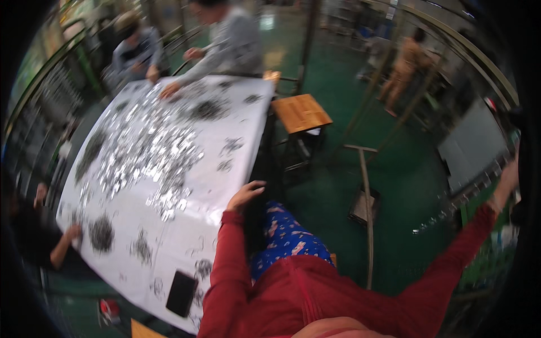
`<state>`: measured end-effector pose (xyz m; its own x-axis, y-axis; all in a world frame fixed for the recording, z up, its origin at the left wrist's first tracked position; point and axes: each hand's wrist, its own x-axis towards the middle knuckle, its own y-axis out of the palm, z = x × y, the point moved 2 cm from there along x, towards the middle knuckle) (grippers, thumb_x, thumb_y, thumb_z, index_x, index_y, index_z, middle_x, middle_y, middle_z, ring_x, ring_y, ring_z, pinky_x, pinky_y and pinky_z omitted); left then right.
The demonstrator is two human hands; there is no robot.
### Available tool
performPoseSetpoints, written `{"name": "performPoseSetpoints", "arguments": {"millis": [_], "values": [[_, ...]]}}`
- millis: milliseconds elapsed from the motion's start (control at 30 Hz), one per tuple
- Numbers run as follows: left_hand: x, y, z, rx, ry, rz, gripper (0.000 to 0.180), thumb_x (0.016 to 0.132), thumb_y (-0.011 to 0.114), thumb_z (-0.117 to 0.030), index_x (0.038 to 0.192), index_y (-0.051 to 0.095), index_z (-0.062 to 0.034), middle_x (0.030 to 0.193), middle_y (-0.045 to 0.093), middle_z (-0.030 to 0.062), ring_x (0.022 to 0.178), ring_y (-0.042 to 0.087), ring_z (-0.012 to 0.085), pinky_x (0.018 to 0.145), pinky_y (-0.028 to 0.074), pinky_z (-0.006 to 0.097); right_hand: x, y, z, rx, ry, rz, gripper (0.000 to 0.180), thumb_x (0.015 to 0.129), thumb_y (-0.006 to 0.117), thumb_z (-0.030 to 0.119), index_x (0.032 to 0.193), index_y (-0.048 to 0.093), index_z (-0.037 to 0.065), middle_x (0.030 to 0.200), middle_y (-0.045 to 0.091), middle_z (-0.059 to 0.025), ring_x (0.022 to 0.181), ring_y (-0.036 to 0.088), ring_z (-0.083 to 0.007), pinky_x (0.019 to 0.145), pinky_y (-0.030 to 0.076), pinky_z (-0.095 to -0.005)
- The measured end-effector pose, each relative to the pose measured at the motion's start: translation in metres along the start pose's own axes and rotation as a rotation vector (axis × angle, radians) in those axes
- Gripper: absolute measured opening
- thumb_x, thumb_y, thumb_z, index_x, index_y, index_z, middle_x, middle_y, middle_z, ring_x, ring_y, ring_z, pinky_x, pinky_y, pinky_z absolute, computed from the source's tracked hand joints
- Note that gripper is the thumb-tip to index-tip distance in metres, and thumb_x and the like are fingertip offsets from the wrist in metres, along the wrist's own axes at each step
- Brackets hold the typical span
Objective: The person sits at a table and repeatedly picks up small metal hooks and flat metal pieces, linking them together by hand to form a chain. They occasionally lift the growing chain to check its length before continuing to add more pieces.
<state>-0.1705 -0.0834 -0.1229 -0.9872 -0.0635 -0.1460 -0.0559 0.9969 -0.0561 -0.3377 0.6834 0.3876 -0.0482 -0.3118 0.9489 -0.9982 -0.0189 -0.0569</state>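
Note:
My left hand (246,195) is beside the right edge of the white-topped table (197,236). Its fingers are apart and hold nothing. Scattered over the tabletop are many small shiny metal pieces (152,152), with dark heaps of small parts (101,234) around them. A black phone (181,293) lies at the near edge, left of my red sleeve. Far out to the right, my right arm stretches toward the dark rim of the picture. Only part of my right hand (510,169) shows, near a grey panel (474,147); its fingers are hidden.
Two people (234,42) work at the table's far side, and another person's hand (73,232) rests at its left edge. A wooden stool (302,112) stands right of the table. A metal pole (367,214) and a dark tray (364,206) are on the green floor.

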Motion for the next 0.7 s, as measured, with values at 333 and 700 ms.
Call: {"name": "performPoseSetpoints", "arguments": {"millis": [333, 700], "values": [[0.012, -0.003, -0.001, 0.128, -0.197, 0.040, 0.040, 0.092, 0.062, -0.019, 0.128, 0.056, -0.0038, 0.113, 0.059, 0.0054, 0.099, 0.052, 0.0135, 0.084, 0.041, 0.026, 0.000, -0.049, 0.018, 0.858, 0.904, -0.530, 0.015, 0.083, 0.070, 0.005, 0.097, 0.068, -0.001, 0.091, 0.068, -0.0052, 0.083, 0.059, -0.0103, 0.076, 0.045, -0.0236], [0.009, 0.003, -0.014, 0.275, -0.246, 0.067, 0.040, 0.095, 0.056, -0.025, 0.132, 0.054, -0.0098, 0.134, 0.050, 0.0169, 0.127, 0.044, 0.0297, 0.098, 0.040, 0.045, 0.026, -0.020, -0.049, 0.587, 0.898, -0.554, 0.016, 0.085, 0.062, 0.017, 0.091, 0.066, 0.003, 0.076, 0.064, -0.0068, 0.073, 0.058, -0.0172, 0.069, 0.048, -0.0343]]}}
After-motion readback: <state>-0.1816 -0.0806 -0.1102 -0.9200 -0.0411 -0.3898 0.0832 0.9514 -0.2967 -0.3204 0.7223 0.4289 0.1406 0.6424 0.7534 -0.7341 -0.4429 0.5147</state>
